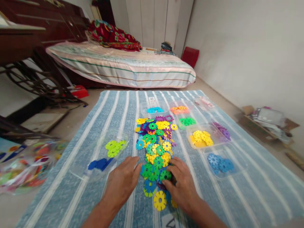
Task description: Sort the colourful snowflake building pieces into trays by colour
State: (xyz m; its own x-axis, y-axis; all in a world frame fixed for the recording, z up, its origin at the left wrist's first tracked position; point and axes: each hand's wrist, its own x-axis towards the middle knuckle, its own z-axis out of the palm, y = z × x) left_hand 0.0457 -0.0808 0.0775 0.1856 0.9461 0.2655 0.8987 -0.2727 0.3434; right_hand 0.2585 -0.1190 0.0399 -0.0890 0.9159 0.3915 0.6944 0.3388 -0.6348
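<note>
head view. the chief hazard, in judgement, is scatter. the pile of discs is loose and overlapping, running lengthwise down the middle of the cloth-covered table; a sideways drag by either hand could spread pieces toward the left or right edge. a second possible fault is confusion of shades: the dark blue discs, toward the left edge, and the mid-blue discs, toward the right edge, are near enough in colour to be mistaken in a hurried pick. third, the yellow discs and purple discs lie close together toward the right edge, so a loosely dropped piece might land among the wrong colour.

as to position, the pile lies between the two hands and stretches from them toward the far edge. the left hand is at its left flank, thumb and fingers apart, nothing seen between them; contact with the nearest discs cannot be confirmed. the right hand is bent over the pile's near right part, fingers at a green disc; whether they are closed upon it cannot be told. a single yellow disc lies at the pile's near end, between the wrists.
</note>
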